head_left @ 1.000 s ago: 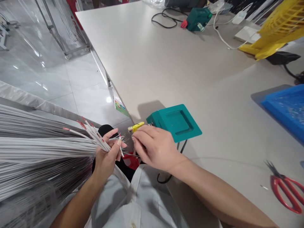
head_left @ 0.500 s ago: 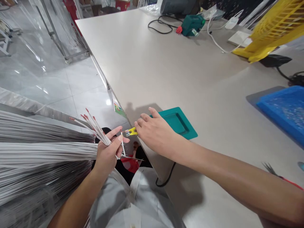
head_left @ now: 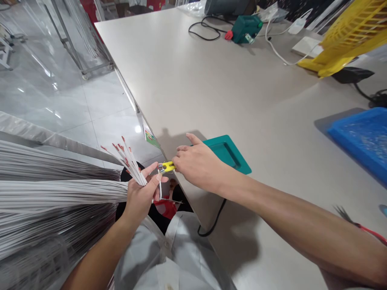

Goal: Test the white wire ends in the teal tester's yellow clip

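Observation:
My left hand (head_left: 141,197) is closed round a fan of thin white cables with red-tipped ends (head_left: 127,159), pinching one cable end up beside a yellow clip (head_left: 167,166). That clip sticks out from the near side of a teal box (head_left: 226,155) at the table's edge. My right hand (head_left: 196,165) lies over the box's near side, its fingers curled at the yellow clip and its thumb stretched out. A thick bundle of white cables (head_left: 54,193) runs off to the left.
A blue tray (head_left: 363,139) sits at the right and a yellow basket (head_left: 347,36) at the far right. A second teal box (head_left: 246,28) with black and white cords stands at the back. Red-handled scissors (head_left: 363,227) peek out behind my right forearm.
My right hand left the cable ends and reached forward onto the yellow clip. My left hand lifted the cables and brought one end up to the clip.

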`<state>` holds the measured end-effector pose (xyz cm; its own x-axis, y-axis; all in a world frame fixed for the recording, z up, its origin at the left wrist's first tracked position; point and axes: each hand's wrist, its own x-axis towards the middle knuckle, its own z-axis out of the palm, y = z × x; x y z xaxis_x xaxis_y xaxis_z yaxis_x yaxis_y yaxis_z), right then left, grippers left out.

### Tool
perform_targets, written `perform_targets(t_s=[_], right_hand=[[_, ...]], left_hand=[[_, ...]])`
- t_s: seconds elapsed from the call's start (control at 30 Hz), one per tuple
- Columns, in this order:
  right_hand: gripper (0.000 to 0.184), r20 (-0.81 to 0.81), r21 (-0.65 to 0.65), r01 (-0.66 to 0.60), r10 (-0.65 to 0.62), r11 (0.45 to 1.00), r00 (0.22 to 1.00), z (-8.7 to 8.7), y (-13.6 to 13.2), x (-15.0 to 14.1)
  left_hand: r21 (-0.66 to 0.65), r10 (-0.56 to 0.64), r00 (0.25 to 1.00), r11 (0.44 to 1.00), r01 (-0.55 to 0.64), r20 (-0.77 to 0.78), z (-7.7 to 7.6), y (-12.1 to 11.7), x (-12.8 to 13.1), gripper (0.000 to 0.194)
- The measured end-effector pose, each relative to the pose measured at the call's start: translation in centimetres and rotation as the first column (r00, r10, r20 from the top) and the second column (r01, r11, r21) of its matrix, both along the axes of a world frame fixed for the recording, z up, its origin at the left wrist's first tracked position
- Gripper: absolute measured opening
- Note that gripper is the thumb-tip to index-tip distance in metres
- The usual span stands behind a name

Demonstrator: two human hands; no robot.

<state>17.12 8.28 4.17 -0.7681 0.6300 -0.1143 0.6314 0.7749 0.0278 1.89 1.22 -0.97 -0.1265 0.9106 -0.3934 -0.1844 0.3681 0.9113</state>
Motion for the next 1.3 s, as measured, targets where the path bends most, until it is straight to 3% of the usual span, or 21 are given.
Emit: perform_targets(t_s=[0.2, 0.3, 0.5, 0.87, 1.07, 1.3], right_hand=[[0.02, 0.067, -0.021, 0.005, -0.004, 1.0, 0.998, 0.3, 0.1, -0.2], [0.006, 0.038, 0.018, 0.034, -0.035, 0.999, 0.999, 0.0, 0.0, 0.0], [0.051, -0.013, 0.081, 0.089, -0.089, 0.993, 0.996, -1.1, -0.1, 0.5], [0.058, -0.007, 0.027, 0.1, -0.099, 0.995, 0.995, -0.9, -0.1, 0.4], [0.028, -0.27, -0.014, 0.051, -0.052, 0.999, 0.961, -0.2, -1.0, 0.1], [0.033, -0.44, -0.043, 0.041, -0.056, 0.998, 0.896, -0.8, -1.8, -1.8]], left_hand=[[-0.03, -0.077, 0.994, 0.997, 0.075, -0.078, 0.8, 0.5, -0.4, 0.055], [-0.032, -0.088, 0.992, 0.996, 0.086, -0.085, 0.7, 0.6, -0.4, 0.054], [0.015, -0.053, 0.994, 0.998, 0.055, -0.098, 0.1, 0.3, -0.3, 0.041], [0.041, -0.024, 0.996, 0.999, 0.028, -0.09, -0.2, -0.3, -1.3, 0.04], [0.035, -0.059, 0.988, 0.997, 0.065, -0.144, 0.5, -0.8, -1.6, 0.041], [0.061, -0.132, 0.978, 0.988, 0.143, -0.164, 1.4, -1.1, -1.1, 0.041]])
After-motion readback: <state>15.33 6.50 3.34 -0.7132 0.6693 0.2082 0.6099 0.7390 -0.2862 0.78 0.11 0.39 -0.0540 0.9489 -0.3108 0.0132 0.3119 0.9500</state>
